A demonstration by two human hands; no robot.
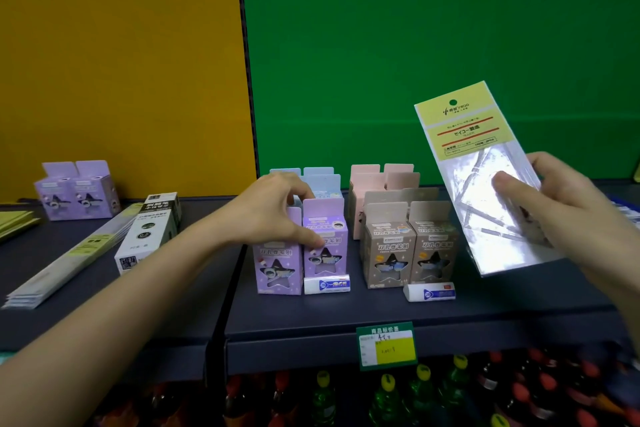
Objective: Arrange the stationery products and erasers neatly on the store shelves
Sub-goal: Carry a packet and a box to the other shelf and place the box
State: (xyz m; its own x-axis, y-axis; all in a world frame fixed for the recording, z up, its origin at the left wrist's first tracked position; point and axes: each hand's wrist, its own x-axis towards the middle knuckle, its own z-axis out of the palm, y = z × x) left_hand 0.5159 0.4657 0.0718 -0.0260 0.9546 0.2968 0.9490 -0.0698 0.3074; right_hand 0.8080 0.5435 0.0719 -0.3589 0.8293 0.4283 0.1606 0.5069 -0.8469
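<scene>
Left hand: fingers curl over the top of a purple box and the thumb presses its front. The box stands upright in the front row on the shelf.
Right hand: pinches a clear ruler packet with the thumb on its face, held in the air over the shelf's right side.
Doing it well: probably square the box flush with its purple neighbour without knocking the left eraser lying against its foot.
Packet axis: its long axis runs nearly upright, with the yellow header uppermost and leaning left, and the print faces the camera.
Beyond: brown boxes with the right eraser in front of them.
</scene>
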